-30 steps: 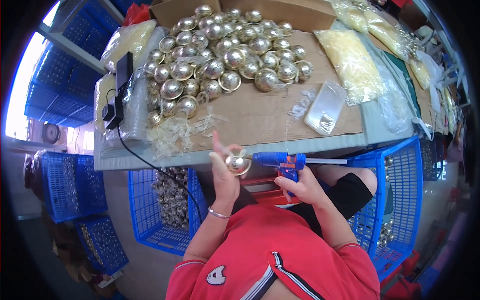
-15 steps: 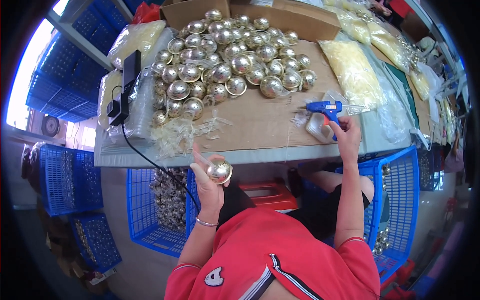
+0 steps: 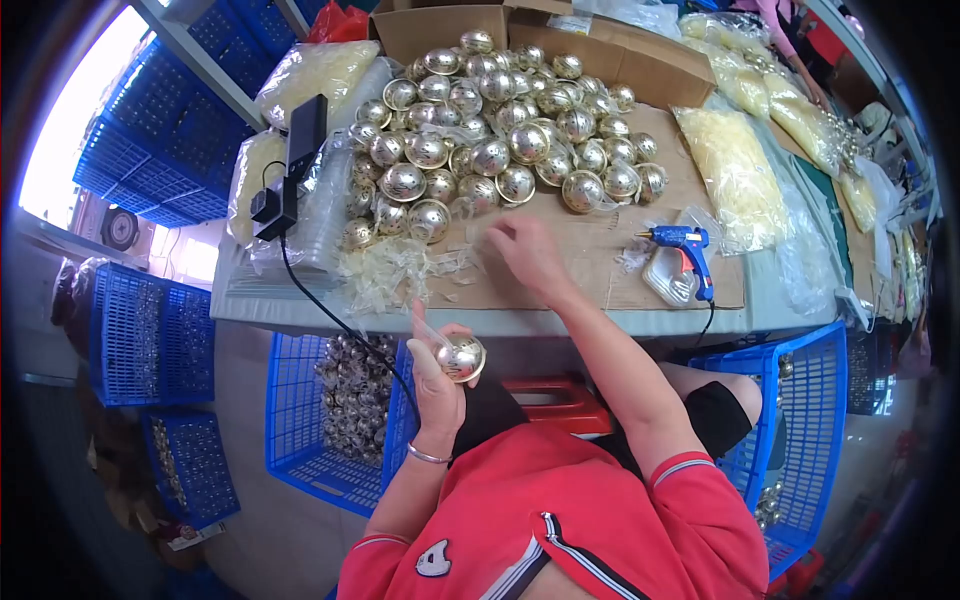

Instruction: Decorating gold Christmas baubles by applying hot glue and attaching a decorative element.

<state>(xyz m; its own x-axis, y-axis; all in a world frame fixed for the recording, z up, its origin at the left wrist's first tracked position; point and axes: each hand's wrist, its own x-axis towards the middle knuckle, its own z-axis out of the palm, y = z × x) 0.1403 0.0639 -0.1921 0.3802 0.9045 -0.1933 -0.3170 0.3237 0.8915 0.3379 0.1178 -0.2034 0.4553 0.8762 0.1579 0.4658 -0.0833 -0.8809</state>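
the left hand cups a gold ball ornament in curled fingers, left of and bodyward from the blue glue gun; the right hand hovers left of it, its blurred finger state i cannot tell; a careless rightward sweep could meet the nozzle and burn skin

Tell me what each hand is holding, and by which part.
Left hand: a gold ball, gripped around its left side. Right hand: blurred; cannot tell whether it holds anything.
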